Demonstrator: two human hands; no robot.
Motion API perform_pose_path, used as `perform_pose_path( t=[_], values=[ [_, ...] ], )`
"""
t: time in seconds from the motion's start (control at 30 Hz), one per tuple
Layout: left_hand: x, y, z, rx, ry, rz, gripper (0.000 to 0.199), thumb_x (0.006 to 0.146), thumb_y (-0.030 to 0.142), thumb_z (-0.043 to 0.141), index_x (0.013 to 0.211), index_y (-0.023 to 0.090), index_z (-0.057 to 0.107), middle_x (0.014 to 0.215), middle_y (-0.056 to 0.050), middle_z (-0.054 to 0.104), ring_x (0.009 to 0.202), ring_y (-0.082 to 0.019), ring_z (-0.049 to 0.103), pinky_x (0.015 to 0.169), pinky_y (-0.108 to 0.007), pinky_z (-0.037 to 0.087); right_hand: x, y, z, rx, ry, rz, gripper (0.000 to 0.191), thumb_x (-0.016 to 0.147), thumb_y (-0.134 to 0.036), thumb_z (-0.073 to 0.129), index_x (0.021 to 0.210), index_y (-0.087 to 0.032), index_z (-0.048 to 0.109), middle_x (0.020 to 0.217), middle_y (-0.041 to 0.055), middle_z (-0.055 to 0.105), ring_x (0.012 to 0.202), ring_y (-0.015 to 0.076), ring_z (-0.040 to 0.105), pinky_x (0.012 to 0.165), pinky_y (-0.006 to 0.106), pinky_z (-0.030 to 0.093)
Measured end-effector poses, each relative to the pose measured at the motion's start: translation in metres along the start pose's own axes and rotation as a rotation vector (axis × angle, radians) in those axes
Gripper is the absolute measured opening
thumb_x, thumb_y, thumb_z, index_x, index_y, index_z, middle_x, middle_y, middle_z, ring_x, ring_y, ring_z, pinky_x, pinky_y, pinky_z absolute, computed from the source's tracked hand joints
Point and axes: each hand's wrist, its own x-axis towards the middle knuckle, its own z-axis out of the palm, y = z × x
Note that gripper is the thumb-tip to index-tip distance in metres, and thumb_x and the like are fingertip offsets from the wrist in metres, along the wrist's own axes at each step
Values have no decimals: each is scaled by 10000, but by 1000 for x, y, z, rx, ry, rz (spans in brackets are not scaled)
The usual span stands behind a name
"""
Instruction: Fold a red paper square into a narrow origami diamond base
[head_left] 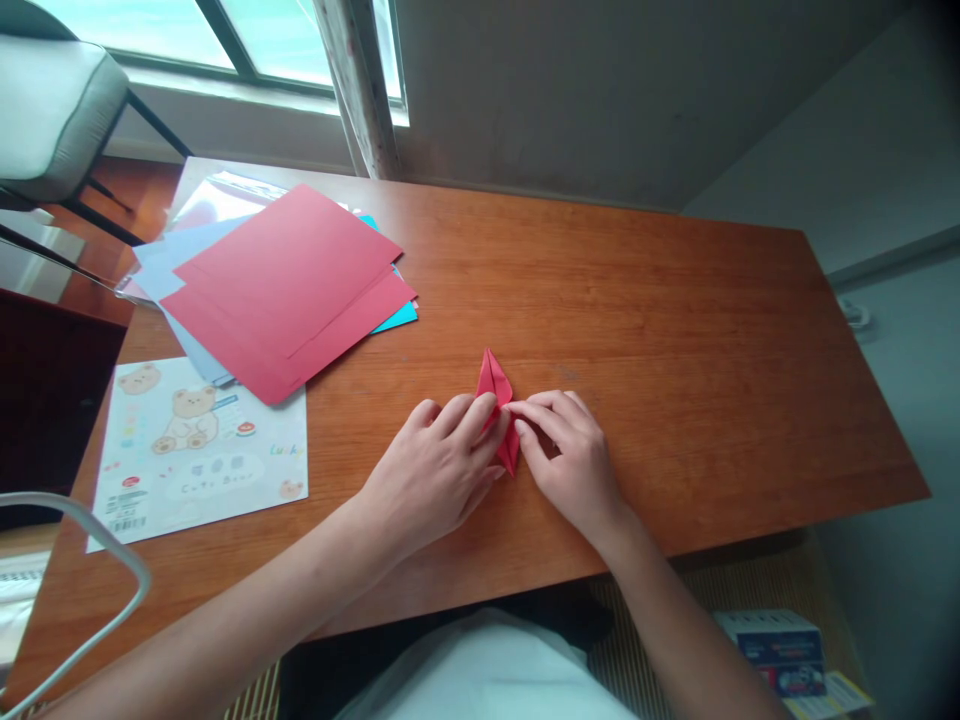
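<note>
A small piece of folded red paper, pointed at its far and near ends, lies on the wooden table in front of me. My left hand covers its left side and middle, fingers bent and pressing it down. From the right, my right hand pinches at the paper's right edge with thumb and fingertips. The middle of the folded paper is partly hidden under my fingers.
Red sheets over blue and pale ones are stacked at the table's back left. A bear-print sheet lies nearer. A white cable curves at the left edge. Boxes stand below the table at right. A chair is behind.
</note>
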Motion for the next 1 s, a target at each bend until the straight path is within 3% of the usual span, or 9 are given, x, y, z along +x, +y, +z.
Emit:
perform_pose_path(
  t=[0.2, 0.37, 0.57, 0.8, 1.0],
  values=[
    [-2, 0, 2, -7, 19, -11, 365, 1032, 362, 428, 1297, 182, 603, 1341, -122, 572, 1087, -255, 555, 817, -401, 405, 0, 9, -4, 5, -51, -85, 320, 972, -162, 515, 1203, -272, 707, 1015, 60, 685, 960, 215, 587, 871, 389, 533],
    [-7, -2, 0, -40, 20, 18, 434, 1040, 389, 421, 1392, 162, 533, 1388, -122, 573, 1214, -255, 527, 869, -382, 404, 1, 7, -3, -64, -48, -136, 325, 965, -143, 519, 1196, -263, 714, 1002, 67, 688, 942, 221, 577, 864, 393, 532],
    [-11, -3, 4, -43, 54, 36, 418, 1048, 354, 409, 1373, 130, 548, 1419, -109, 568, 1267, -248, 500, 904, -378, 386, 3, 3, -4, -136, -60, -179, 299, 961, -144, 525, 1159, -237, 729, 968, 74, 687, 922, 230, 578, 846, 384, 526],
    [-4, -3, 2, -64, 17, 13, 488, 1038, 437, 410, 1412, 143, 516, 1303, -107, 605, 1145, -249, 534, 841, -391, 388, 8, 2, -3, -52, 35, 56, 196, 976, -219, 538, 954, -232, 731, 883, 46, 689, 836, 202, 606, 808, 354, 509],
    [1, -3, 2, -30, 1, 16, 448, 1041, 421, 399, 1369, 153, 547, 1221, -89, 609, 1048, -242, 523, 768, -393, 366, 13, 2, -2, -93, 25, 85, 160, 945, -224, 562, 848, -219, 690, 846, 44, 673, 807, 200, 592, 785, 342, 481]
  ],
)
